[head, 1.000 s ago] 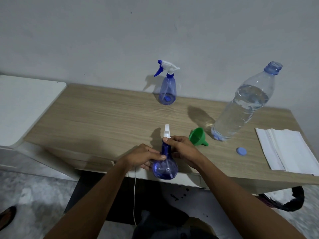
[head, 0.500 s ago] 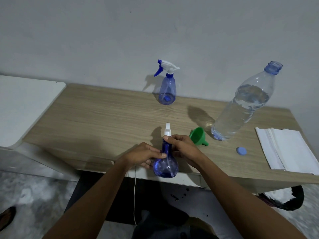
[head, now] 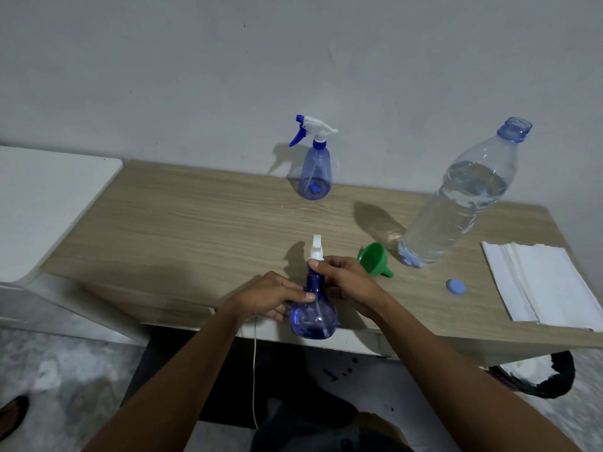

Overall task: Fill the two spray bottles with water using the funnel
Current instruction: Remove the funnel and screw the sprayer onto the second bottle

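Gripping round blue spray bottle (head: 313,316) with left hand (head: 270,296) curled round its belly, pinching its neck with right hand (head: 346,282), holding it upright at lower centre by near edge of table (head: 195,230), with green funnel (head: 373,259) just right and trigger spray bottle (head: 315,171) upper centre.
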Demonstrator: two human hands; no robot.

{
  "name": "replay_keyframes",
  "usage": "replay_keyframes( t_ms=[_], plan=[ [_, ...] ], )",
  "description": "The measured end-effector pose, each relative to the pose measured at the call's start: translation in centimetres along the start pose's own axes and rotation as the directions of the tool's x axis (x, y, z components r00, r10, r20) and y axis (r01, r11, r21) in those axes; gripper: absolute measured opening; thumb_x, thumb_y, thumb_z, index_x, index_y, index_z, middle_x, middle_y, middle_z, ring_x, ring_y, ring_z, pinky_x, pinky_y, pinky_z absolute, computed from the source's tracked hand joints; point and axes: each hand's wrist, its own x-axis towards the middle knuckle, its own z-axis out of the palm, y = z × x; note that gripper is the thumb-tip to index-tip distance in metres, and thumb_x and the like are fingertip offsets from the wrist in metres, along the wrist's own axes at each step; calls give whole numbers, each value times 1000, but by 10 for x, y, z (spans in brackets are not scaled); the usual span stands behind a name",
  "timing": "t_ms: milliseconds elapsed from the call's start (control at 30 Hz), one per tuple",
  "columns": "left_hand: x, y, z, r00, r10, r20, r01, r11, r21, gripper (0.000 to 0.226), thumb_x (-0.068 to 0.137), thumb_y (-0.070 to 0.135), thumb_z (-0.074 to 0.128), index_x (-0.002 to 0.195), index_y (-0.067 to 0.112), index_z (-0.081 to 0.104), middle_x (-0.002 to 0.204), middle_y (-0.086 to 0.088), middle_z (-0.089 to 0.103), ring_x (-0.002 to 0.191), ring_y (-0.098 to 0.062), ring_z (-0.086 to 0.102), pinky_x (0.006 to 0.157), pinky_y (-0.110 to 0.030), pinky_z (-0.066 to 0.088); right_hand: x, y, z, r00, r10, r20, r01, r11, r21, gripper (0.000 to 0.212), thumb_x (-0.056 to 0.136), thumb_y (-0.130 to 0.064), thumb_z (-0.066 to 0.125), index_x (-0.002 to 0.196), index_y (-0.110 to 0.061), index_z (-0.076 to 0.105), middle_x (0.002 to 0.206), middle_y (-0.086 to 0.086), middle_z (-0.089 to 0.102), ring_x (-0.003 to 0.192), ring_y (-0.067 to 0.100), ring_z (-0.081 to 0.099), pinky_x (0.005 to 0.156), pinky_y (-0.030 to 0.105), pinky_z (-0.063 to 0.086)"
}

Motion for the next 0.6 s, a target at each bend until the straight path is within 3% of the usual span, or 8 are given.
replay_keyframes(
  t_ms=[167, 333, 467, 533, 600],
  plan=[
    [-1, 3, 0, 1000, -3, -11, 3, 1000, 9, 30, 87, 30, 81, 113, 15, 78, 100, -10, 81, 99, -27, 78, 91, -37, 62, -1, -4, 1, 999, -15, -36, 14, 1000, -28, 38, 82, -43, 80, 98, -9, 75, 82, 8, 75, 72, 20, 67, 68, 32, 52],
    [2, 9, -3, 999, 28, -32, -26, 998, 60, 29, 86, 32, 81, 112, 17, 79, 96, -7, 82, 92, -23, 79, 86, -36, 63, 1, -12, 1, 998, -26, -57, 24, 999, -29, 39, 84, -34, 81, 118, -17, 68, 98, 4, 76, 78, 19, 71, 70, 33, 56],
    [14, 27, -2, 983, 130, -129, -114, 985, 126, 19, 85, 27, 83, 103, 21, 82, 90, -2, 82, 88, -15, 78, 82, -34, 64, 9, -25, -4, 959, -186, -214, 148, 973, -179, 40, 70, -27, 92, 97, -16, 65, 95, 2, 69, 90, 24, 70, 83, 43, 59],
    [22, 42, -1, 956, 228, -186, -185, 957, 223, 14, 83, 25, 85, 96, 23, 83, 81, 7, 80, 78, 3, 73, 76, -21, 57, 13, -39, -10, 939, -269, -213, 215, 946, -244, 32, 71, -20, 91, 91, -18, 66, 88, 2, 68, 83, 19, 66, 82, 41, 57],
    [31, 59, 1, 918, 310, -247, -239, 930, 279, 20, 83, 22, 85, 102, 20, 81, 80, 13, 76, 66, 14, 65, 63, -3, 45, 20, -58, -19, 924, -313, -221, 262, 936, -234, 28, 75, -10, 87, 91, -20, 66, 89, 8, 70, 80, 17, 67, 80, 37, 58]
  ],
)
